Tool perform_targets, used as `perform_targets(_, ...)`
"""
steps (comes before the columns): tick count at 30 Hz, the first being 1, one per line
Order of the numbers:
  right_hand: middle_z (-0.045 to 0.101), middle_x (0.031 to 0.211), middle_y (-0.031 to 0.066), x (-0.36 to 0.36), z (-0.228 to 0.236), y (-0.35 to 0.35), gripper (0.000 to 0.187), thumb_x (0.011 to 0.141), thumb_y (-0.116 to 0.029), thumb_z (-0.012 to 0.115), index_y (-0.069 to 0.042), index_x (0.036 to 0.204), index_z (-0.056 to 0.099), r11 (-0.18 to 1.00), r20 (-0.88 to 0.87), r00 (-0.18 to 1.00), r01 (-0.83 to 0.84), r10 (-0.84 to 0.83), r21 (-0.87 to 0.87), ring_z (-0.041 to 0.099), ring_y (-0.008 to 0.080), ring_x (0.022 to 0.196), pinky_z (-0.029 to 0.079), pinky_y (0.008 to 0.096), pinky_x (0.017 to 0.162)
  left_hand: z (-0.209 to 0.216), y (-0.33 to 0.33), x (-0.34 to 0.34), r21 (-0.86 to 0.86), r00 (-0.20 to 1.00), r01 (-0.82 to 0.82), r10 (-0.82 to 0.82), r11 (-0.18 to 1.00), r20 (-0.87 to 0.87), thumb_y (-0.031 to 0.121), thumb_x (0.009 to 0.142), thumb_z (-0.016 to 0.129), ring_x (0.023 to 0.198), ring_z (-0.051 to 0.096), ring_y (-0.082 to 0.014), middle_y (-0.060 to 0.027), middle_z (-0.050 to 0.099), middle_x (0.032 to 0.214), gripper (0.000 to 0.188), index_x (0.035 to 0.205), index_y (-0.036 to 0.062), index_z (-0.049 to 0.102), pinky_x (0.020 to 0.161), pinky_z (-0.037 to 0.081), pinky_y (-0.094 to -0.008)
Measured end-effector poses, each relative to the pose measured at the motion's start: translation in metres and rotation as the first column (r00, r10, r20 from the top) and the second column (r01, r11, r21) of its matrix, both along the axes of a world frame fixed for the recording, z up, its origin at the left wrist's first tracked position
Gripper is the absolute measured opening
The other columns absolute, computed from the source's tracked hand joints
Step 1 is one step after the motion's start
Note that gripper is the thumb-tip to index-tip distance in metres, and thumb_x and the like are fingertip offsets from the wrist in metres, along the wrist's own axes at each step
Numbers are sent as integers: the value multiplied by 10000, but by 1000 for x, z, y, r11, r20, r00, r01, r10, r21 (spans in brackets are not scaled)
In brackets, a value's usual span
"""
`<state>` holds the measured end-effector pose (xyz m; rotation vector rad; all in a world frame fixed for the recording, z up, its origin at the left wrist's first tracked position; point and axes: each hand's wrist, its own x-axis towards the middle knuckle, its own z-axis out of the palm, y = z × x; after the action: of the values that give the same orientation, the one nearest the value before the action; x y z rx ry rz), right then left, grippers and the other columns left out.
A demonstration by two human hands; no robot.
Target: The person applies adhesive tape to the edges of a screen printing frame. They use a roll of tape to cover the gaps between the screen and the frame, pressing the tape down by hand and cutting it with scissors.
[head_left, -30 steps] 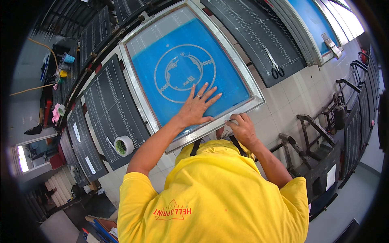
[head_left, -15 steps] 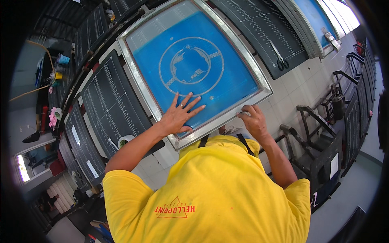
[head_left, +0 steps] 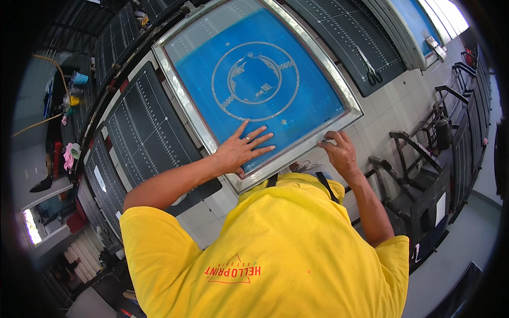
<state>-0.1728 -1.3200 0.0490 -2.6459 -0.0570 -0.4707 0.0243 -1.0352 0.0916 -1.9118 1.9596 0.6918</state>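
A printing screen (head_left: 305,95) with blue mesh in a silvery metal frame (head_left: 347,117) lies in front of me. A round pale design shows in the mesh. My left hand (head_left: 245,150) rests on the near left part of the screen, fingers spread over the blue mesh, its thumb by the frame's near edge. At the outer side of the near frame bar, toward the right, my right hand (head_left: 341,152) is closed in a pinch. Its fingertips seem to touch the frame; whatever they hold is too small to name.
Dark printing boards (head_left: 143,130) with white ruled marks flank the screen. Scissors (head_left: 369,66) lie on the right board. Another blue screen (head_left: 411,24) stands farther right, a metal clamp (head_left: 435,46) at its end. Black metal racks (head_left: 411,148) are on the right, above a tiled floor.
The whole view has shifted slightly. My left hand has slid a little right and nearer over the mesh, still spread. My right hand stays pinched at the near frame bar.
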Motion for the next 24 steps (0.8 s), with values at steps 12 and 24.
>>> perform_targets(12, 645, 996, 50, 1, 1, 1, 305, 656, 51, 701, -111, 906, 765, 1000, -6, 1000, -10, 10, 17, 611, 260, 916, 538, 364, 754, -39, -3, 10, -294, 982, 50, -101, 954, -161, 543, 720, 775, 1544, 62, -226, 52, 129, 1668, 1007, 1561, 282, 287, 1253, 60, -593)
perform_targets(24, 646, 998, 47, 1, 0, 0, 294, 667, 42, 707, -118, 907, 764, 1000, -17, 1000, -1, 1, 8, 613, 255, 909, 536, 367, 747, -6, -5, 10, -39, 995, 58, -61, 998, -81, 577, 704, 793, 1542, 78, -225, 59, 135, 1666, 1048, 1568, 356, 240, 1243, 41, -619)
